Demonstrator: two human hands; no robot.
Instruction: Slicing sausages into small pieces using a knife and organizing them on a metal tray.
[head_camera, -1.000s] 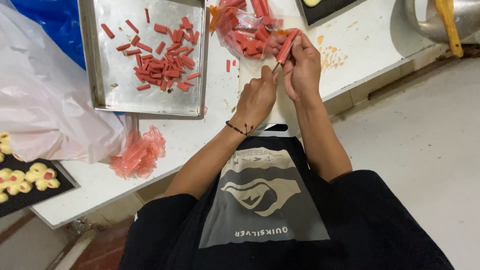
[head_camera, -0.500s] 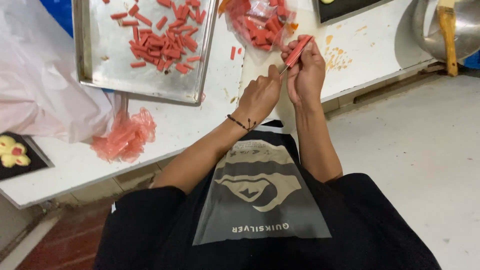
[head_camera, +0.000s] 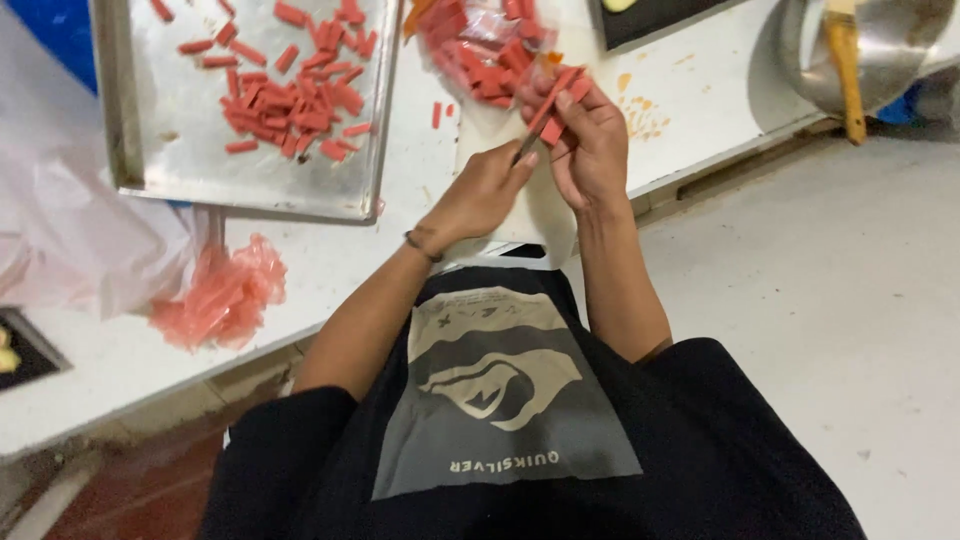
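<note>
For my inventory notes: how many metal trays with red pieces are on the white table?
1. The metal tray lies at the table's upper left, left of the hands, red pieces scattered in it. Its top is cut off.

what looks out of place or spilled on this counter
Two red pieces lie loose on the counter, outside the metal tray. Orange-yellow specks spot the surface beside the right hand.
</note>
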